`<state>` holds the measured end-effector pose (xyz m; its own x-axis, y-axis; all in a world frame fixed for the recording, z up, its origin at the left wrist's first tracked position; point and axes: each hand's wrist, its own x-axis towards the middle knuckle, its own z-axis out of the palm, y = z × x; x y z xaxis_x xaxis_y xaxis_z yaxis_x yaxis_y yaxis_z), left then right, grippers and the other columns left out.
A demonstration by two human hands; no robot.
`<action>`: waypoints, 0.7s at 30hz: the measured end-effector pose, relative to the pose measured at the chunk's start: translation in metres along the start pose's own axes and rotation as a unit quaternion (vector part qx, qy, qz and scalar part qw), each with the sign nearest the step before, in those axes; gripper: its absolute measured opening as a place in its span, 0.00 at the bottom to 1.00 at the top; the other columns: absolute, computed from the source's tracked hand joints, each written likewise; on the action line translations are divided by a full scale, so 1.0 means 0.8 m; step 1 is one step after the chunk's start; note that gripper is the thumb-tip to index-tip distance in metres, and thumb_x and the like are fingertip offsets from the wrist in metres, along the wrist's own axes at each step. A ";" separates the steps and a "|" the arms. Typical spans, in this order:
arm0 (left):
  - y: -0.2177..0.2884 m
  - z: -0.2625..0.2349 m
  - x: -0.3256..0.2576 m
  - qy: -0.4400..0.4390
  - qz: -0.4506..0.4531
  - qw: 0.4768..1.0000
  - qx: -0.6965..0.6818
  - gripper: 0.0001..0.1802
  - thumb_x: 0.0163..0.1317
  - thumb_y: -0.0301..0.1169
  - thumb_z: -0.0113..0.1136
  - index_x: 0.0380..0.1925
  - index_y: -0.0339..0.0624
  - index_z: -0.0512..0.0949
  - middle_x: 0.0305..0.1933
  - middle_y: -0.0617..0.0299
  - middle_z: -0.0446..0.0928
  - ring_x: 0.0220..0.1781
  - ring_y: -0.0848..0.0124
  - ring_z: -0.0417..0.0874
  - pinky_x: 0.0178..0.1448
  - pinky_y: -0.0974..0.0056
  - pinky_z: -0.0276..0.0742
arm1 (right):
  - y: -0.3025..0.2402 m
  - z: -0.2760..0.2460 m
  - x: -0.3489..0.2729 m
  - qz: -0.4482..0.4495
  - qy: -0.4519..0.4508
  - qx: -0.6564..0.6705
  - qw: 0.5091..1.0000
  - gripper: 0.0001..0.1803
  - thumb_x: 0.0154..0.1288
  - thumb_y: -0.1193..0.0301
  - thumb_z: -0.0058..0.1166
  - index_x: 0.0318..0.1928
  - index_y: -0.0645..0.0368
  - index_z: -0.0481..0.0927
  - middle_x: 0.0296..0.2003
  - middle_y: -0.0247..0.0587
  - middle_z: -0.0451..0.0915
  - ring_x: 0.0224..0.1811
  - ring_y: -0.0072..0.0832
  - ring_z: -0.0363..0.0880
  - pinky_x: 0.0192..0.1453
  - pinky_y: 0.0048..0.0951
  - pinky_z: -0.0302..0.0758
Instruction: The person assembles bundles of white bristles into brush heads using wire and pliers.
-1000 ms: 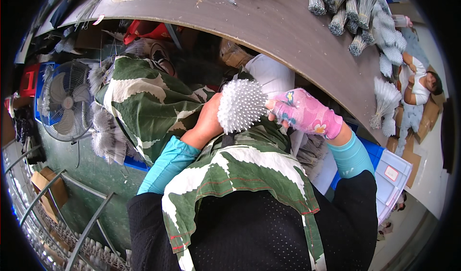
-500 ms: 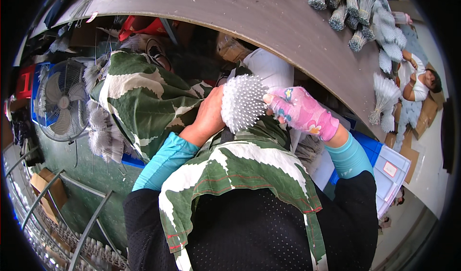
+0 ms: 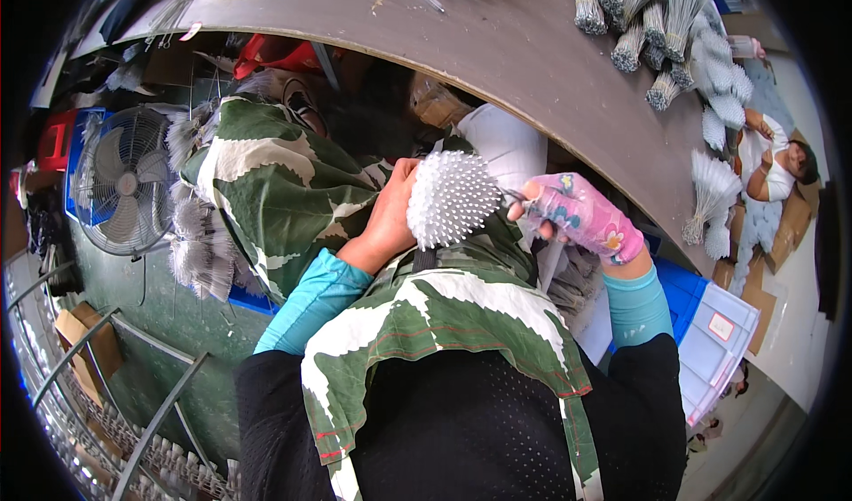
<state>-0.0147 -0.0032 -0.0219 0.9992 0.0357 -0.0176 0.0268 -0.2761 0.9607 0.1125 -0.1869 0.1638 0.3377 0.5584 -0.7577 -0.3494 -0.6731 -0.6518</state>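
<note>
A white spiky ball of bristles (image 3: 453, 198) sits between my two hands, just under the edge of a brown table (image 3: 497, 48). My left hand (image 3: 393, 213) is bare and grips the ball from its left side. My right hand (image 3: 577, 214) wears a pink patterned glove and is closed on a small metal tool (image 3: 517, 201) whose tip touches the ball's right side. A green and white leaf-patterned cloth (image 3: 266, 181) covers my lap and knees below both hands.
Bundles of silvery white bristle stems (image 3: 657, 31) lie on the table at the upper right. A floor fan (image 3: 120, 186) stands at the left beside more bristle bundles (image 3: 200, 244). A blue lidded bin (image 3: 719, 332) is at my right. Another person (image 3: 772, 159) sits at the far right.
The spiky ball and both hands stay together in nearly the same place. The gloved right hand has shifted slightly along the ball's right side.
</note>
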 end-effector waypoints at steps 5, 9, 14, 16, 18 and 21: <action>-0.011 0.016 0.005 0.091 -0.133 0.882 -0.443 0.23 0.54 0.30 0.64 0.51 0.38 0.72 0.50 0.54 0.75 0.52 0.61 0.77 0.57 0.61 0.72 | 0.013 -0.003 0.015 -0.070 0.072 -0.018 0.995 0.22 0.70 0.53 0.46 0.40 0.60 0.82 0.18 0.22 0.70 0.18 0.08 0.63 0.20 0.12 0.58; -0.012 0.002 0.002 0.098 -0.015 0.985 -0.141 0.24 0.53 0.29 0.65 0.51 0.38 0.74 0.50 0.54 0.78 0.52 0.61 0.79 0.57 0.63 0.72 | 0.018 -0.002 0.026 -0.075 0.076 0.004 0.994 0.23 0.71 0.54 0.44 0.42 0.62 0.82 0.19 0.22 0.70 0.18 0.09 0.62 0.21 0.12 0.59; -0.028 -0.006 0.005 0.060 0.070 0.987 0.131 0.17 0.54 0.28 0.63 0.45 0.39 0.79 0.47 0.54 0.80 0.49 0.61 0.81 0.53 0.62 0.75 | 0.012 -0.003 0.032 -0.079 0.068 -0.006 0.995 0.22 0.71 0.54 0.45 0.41 0.62 0.81 0.19 0.23 0.70 0.18 0.09 0.63 0.20 0.13 0.59; -0.034 -0.002 0.006 0.073 0.090 0.983 0.140 0.15 0.54 0.27 0.63 0.43 0.39 0.80 0.44 0.54 0.81 0.47 0.60 0.82 0.52 0.62 0.76 | 0.008 -0.005 0.032 -0.076 0.049 -0.030 0.995 0.23 0.70 0.54 0.45 0.39 0.63 0.81 0.18 0.24 0.71 0.18 0.10 0.64 0.20 0.12 0.59; -0.042 0.004 0.004 0.058 0.015 0.997 0.050 0.16 0.54 0.27 0.62 0.44 0.39 0.80 0.45 0.54 0.81 0.47 0.61 0.82 0.52 0.62 0.76 | 0.005 -0.006 0.032 -0.076 0.044 -0.029 0.996 0.23 0.70 0.54 0.46 0.38 0.63 0.81 0.18 0.25 0.71 0.19 0.10 0.65 0.21 0.13 0.59; -0.041 0.004 0.001 0.053 0.001 0.998 0.027 0.16 0.54 0.26 0.62 0.45 0.39 0.79 0.46 0.54 0.81 0.48 0.62 0.82 0.53 0.63 0.76 | -0.003 -0.005 0.031 -0.074 0.044 -0.037 0.996 0.22 0.69 0.56 0.46 0.37 0.64 0.81 0.18 0.26 0.72 0.20 0.11 0.67 0.23 0.14 0.61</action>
<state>-0.0146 0.0029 -0.0544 0.9905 0.1363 0.0159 0.0300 -0.3282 0.9441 0.1253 -0.1735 0.1463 0.4562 0.6115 -0.6465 -0.2269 -0.6226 -0.7489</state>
